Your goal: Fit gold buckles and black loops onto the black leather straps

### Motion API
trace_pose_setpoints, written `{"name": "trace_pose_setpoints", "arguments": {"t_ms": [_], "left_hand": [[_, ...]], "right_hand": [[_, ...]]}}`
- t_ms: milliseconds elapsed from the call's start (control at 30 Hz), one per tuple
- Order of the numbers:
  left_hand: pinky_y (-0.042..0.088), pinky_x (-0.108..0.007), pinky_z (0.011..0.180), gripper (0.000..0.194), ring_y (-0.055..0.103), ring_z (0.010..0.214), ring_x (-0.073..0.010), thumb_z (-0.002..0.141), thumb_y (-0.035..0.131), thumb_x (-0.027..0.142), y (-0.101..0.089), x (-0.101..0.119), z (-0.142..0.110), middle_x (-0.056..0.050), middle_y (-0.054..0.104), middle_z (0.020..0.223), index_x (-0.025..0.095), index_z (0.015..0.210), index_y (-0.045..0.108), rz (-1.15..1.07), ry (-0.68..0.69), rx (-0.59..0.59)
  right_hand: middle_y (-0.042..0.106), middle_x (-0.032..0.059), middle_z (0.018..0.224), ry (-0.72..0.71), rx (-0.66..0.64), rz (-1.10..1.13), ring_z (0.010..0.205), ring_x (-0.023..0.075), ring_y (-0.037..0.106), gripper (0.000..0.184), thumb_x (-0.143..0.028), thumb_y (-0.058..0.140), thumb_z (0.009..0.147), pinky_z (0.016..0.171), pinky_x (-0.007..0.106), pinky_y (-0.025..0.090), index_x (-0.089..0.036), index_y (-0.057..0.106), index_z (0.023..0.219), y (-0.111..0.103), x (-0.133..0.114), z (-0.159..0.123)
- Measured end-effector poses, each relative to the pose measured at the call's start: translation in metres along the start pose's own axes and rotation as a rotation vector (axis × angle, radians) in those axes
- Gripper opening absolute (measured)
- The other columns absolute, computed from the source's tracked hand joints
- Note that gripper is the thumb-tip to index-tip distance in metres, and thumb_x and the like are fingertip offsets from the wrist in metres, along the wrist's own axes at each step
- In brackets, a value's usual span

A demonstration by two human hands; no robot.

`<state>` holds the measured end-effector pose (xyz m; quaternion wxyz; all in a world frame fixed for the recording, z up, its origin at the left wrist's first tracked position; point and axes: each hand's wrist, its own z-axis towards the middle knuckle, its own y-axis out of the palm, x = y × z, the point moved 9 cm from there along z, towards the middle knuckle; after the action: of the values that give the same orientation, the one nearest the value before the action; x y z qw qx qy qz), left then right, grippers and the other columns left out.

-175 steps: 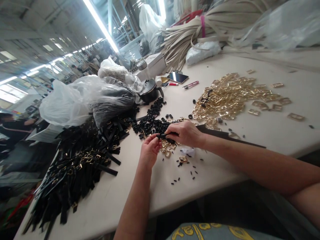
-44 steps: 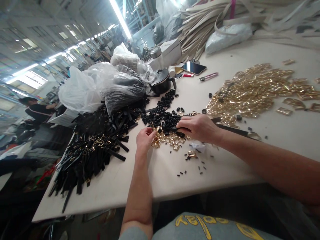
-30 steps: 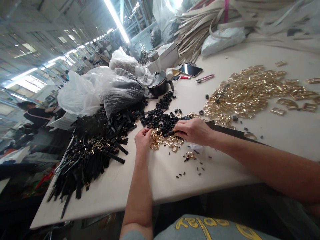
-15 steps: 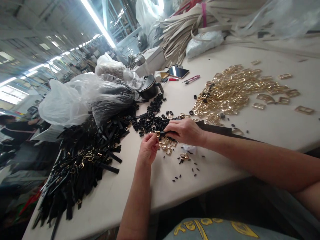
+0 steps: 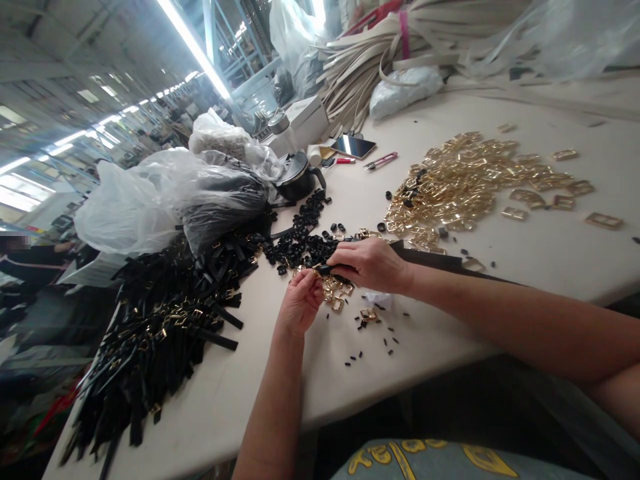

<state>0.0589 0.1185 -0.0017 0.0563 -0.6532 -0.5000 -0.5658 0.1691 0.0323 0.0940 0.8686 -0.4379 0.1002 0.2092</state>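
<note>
My left hand [image 5: 302, 301] pinches a gold buckle at its fingertips, mostly hidden by the fingers. Close beside it, my right hand [image 5: 371, 264] is closed on the end of a black strap [image 5: 430, 257], whose rest runs out to the right under my wrist. The two hands nearly touch where strap and buckle meet; whether the strap passes through the buckle cannot be made out. Just below them lie several loose gold buckles [image 5: 338, 304]. Behind the fingers is a heap of small black loops [image 5: 300, 248].
On the left, a big pile of black straps with buckles [image 5: 175, 327] hangs over the table edge. A heap of gold buckles [image 5: 460, 180] spreads at the right. Farther back are plastic bags [image 5: 135, 200], a dark lidded mug [image 5: 296, 176], a phone [image 5: 353, 147] and thread snips [image 5: 381, 161].
My left hand has shifted slightly to the right, its fingers now closer to my right hand. The right hand keeps its hold on the strap, almost unmoved.
</note>
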Motion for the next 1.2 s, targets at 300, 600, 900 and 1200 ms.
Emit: {"name": "trace_pose_setpoints", "arguments": {"t_ms": [300,600,900,1200], "left_hand": [[0.040,-0.013,0.047,0.030,0.048,0.050,-0.0026,0.064,0.086,0.028,0.005,-0.005,-0.001,0.004,0.061,0.066,0.017,0.075,0.060,-0.121,-0.039,-0.081],[0.049,-0.016,0.058,0.031,0.068,0.067,-0.0099,0.058,0.087,0.028,-0.006,0.001,0.004,0.000,0.072,0.078,0.016,0.075,0.063,-0.004,0.093,0.080],[0.050,-0.016,0.059,0.035,0.063,0.058,-0.0062,0.054,0.089,0.027,0.002,0.010,-0.001,0.004,0.065,0.068,0.016,0.073,0.061,0.101,0.162,0.065],[0.051,-0.018,0.058,0.034,0.060,0.053,-0.0056,0.057,0.086,0.030,-0.010,0.016,0.001,0.003,0.065,0.067,0.016,0.080,0.066,0.142,0.197,0.138]], "right_hand": [[0.067,0.0005,0.080,-0.033,0.007,-0.072,0.068,0.0109,0.058,0.023,-0.031,0.049,0.097,0.059,0.024,0.033,-0.019,0.067,0.090,-0.001,-0.001,-0.001],[0.066,0.0004,0.079,-0.057,0.000,-0.107,0.066,0.0107,0.057,0.025,-0.032,0.049,0.097,0.058,0.025,0.033,-0.018,0.067,0.088,0.003,-0.003,-0.002],[0.067,0.0006,0.081,-0.040,-0.008,-0.046,0.067,0.0106,0.058,0.022,-0.031,0.051,0.096,0.058,0.024,0.034,-0.018,0.068,0.090,0.007,-0.001,-0.003],[0.068,0.0000,0.080,-0.012,0.037,-0.073,0.065,0.0104,0.058,0.021,-0.033,0.053,0.095,0.057,0.024,0.034,-0.018,0.067,0.088,-0.003,0.003,-0.001]]}}
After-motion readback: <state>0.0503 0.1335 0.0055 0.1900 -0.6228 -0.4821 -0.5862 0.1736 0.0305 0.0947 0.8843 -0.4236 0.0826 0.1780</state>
